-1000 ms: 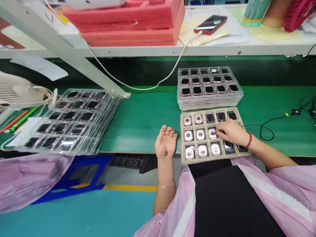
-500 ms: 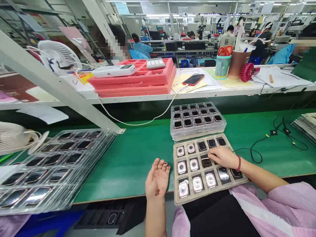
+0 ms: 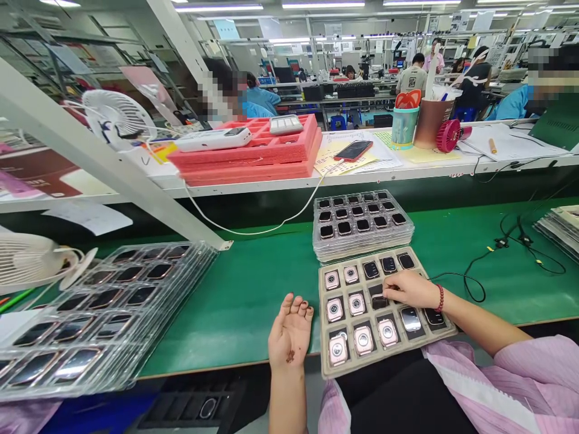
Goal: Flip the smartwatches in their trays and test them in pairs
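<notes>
A beige tray (image 3: 326,328) lies at the table's front edge, its pockets holding several square smartwatches. Those on the left, such as one smartwatch (image 3: 363,339), show pink-gold backs with round sensors, while others lie dark screen up. With thumb and fingertips, my right hand (image 3: 409,289) pinches the right edge of a dark-faced smartwatch (image 3: 378,299) in the middle row; it looks slightly tilted in its pocket. My left hand (image 3: 292,331) rests palm up beside the tray's left side, fingers loosely curled and apart, holding nothing. Dark marks show on its palm and fingertips.
Behind the beige tray stands a stack of clear plastic trays (image 3: 363,241) with dark-screened watches. Another clear tray stack (image 3: 149,337) is at the left. A black cable (image 3: 465,274) lies at right. Above runs a white shelf (image 3: 384,173) with red foam trays (image 3: 253,169).
The smartwatch under my right fingertips now looks more tilted, its lower edge showing. My left hand keeps its pose. The view has shifted slightly.
</notes>
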A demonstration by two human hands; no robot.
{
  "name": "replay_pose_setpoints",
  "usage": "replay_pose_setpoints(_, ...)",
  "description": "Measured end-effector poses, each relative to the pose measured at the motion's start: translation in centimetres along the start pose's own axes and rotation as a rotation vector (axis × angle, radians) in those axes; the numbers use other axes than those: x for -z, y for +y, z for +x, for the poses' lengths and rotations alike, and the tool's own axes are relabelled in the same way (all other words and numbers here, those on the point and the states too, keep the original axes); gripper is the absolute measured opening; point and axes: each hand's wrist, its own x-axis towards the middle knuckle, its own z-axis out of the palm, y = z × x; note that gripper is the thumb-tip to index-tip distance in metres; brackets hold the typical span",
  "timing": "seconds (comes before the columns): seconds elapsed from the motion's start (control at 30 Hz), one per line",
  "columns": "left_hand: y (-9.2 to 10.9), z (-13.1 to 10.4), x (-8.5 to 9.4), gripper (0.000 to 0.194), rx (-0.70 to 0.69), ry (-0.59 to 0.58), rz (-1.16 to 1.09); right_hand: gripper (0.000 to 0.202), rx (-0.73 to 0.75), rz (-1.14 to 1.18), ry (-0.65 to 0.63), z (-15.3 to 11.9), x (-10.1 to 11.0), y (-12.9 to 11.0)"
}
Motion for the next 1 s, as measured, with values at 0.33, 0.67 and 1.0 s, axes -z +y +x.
replay_pose_setpoints(0.33, 0.0, 0.0, 0.0, 0.031, 0.0, 0.0, -0.014, 0.009, 0.026, -0.04, 0.075, -3.4, -0.5, -2.2)
replay_pose_setpoints(0.67, -0.4, 0.7, 1.3, 0.034, -0.028, -0.114, 0.01, 0.012, 0.012, 0.075, -0.09, -5.1, -0.3, -3.5)
replay_pose_setpoints(1.0, -0.9, -0.4, 0.1, 0.011, -0.071, -0.124, 0.062, 0.023, 0.09, 0.022, -0.11, -6.1, -0.2, -2.5)
